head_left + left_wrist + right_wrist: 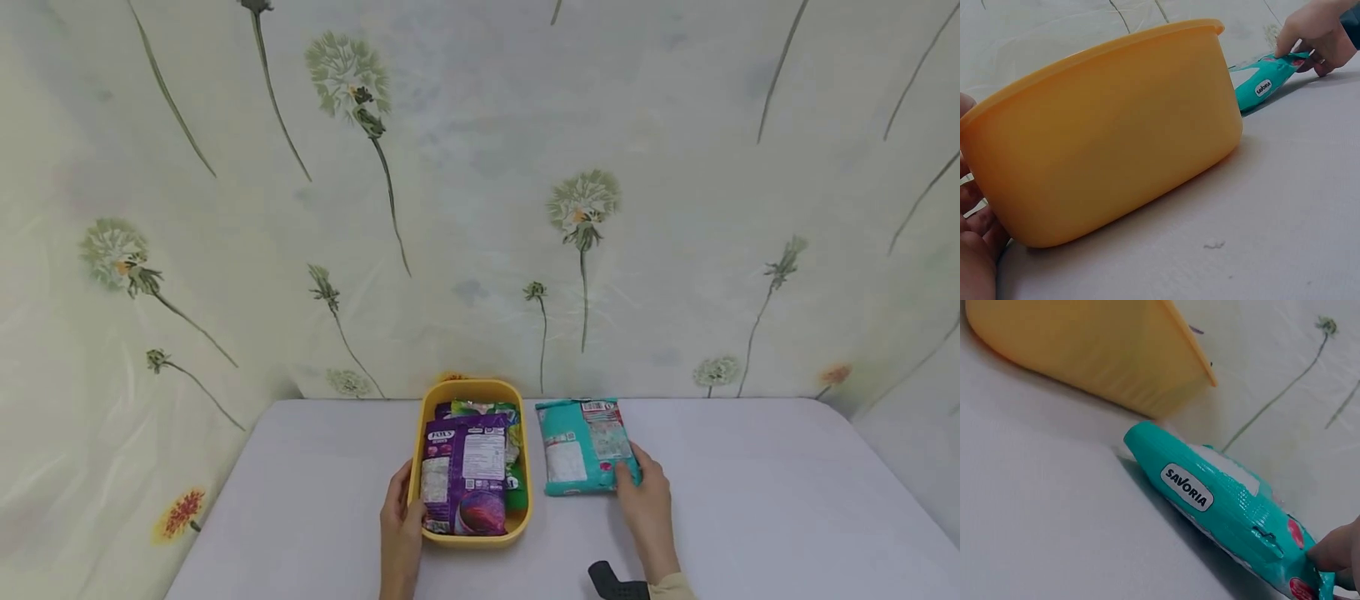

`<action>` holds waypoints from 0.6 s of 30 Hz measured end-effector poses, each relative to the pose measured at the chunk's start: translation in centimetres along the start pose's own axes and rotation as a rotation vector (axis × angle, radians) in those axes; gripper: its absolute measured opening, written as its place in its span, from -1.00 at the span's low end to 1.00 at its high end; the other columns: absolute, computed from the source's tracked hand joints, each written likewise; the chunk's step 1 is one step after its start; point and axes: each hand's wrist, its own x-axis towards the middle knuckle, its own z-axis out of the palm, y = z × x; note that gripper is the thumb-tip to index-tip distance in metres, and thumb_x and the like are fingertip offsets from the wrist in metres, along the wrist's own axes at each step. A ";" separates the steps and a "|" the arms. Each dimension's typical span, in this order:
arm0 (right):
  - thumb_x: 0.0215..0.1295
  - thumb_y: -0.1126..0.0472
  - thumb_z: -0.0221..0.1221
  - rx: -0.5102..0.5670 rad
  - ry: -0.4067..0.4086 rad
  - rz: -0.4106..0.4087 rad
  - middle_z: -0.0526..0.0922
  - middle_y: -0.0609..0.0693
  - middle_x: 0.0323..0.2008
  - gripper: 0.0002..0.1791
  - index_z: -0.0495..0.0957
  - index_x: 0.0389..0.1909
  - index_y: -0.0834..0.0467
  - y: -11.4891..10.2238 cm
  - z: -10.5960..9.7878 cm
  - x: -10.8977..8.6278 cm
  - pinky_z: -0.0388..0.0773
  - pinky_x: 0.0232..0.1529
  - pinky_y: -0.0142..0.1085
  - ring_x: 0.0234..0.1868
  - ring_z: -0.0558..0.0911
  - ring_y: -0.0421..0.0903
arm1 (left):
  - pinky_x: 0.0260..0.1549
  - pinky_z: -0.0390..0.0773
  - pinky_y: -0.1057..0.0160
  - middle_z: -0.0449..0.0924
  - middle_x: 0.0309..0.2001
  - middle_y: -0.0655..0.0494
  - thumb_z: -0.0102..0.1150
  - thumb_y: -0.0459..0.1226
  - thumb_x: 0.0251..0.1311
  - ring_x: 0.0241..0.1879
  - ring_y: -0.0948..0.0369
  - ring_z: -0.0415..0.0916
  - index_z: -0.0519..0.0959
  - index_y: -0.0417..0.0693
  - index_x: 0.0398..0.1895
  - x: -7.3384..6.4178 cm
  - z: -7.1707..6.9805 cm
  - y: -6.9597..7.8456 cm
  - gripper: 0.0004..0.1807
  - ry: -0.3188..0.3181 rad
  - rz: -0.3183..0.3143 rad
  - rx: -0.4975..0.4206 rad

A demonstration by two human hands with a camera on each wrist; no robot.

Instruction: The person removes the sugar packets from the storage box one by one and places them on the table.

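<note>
A yellow plastic tub (472, 542) stands on the table with a purple candy bag (465, 475) on top of green packets (515, 492). My left hand (401, 521) grips the tub's left side, thumb by the rim; in the left wrist view its fingers curl behind the wall. To the right of the tub lies a teal candy bag (585, 450) marked SAVORIA. My right hand (648, 500) pinches this bag's near right corner, and the right wrist view shows the thumb on the teal wrapper (1229, 506).
A white cloth covers the table (315, 500). Behind it hangs a dandelion-printed backdrop (480, 208). Part of a black device (618, 583) shows beside the right wrist, at the bottom edge of the head view.
</note>
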 end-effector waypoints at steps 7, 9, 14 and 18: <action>0.46 0.22 -0.13 -0.111 0.038 -0.060 0.14 0.60 0.30 -0.38 0.13 0.42 0.50 0.6 0.3 0.2 0.18 0.31 0.36 0.37 0.07 0.51 | 0.23 0.43 0.46 0.35 0.43 -0.06 -0.09 -0.47 0.17 0.41 0.05 0.33 0.31 -0.02 0.43 0.0 0.0 -0.1 -0.32 -0.001 -0.003 0.013; 0.45 0.21 -0.12 -0.126 0.046 -0.057 0.11 0.59 0.30 -0.38 0.15 0.41 0.51 0.7 0.4 0.2 0.19 0.26 0.34 0.35 0.04 0.48 | 0.32 0.42 0.28 0.35 0.43 -0.06 -0.08 -0.47 0.17 0.42 0.04 0.33 0.31 -0.02 0.43 -0.1 0.0 0.0 -0.33 0.001 -0.005 0.021; 0.42 0.23 -0.11 -0.154 0.056 -0.077 0.07 0.60 0.27 -0.39 0.18 0.38 0.53 1.0 0.6 0.3 0.20 0.21 0.28 0.32 0.03 0.46 | 0.33 0.42 0.23 0.35 0.42 -0.08 -0.08 -0.47 0.18 0.41 0.02 0.33 0.30 -0.05 0.43 -0.1 0.0 0.1 -0.33 -0.003 -0.006 0.006; 0.40 0.26 -0.11 -0.178 0.039 -0.080 0.07 0.60 0.28 -0.38 0.16 0.40 0.50 1.1 0.6 0.3 0.17 0.27 0.32 0.35 0.04 0.47 | 0.36 0.39 0.16 0.35 0.43 -0.08 -0.08 -0.47 0.17 0.42 0.01 0.31 0.30 -0.06 0.43 -0.1 0.0 0.2 -0.33 -0.004 -0.010 0.005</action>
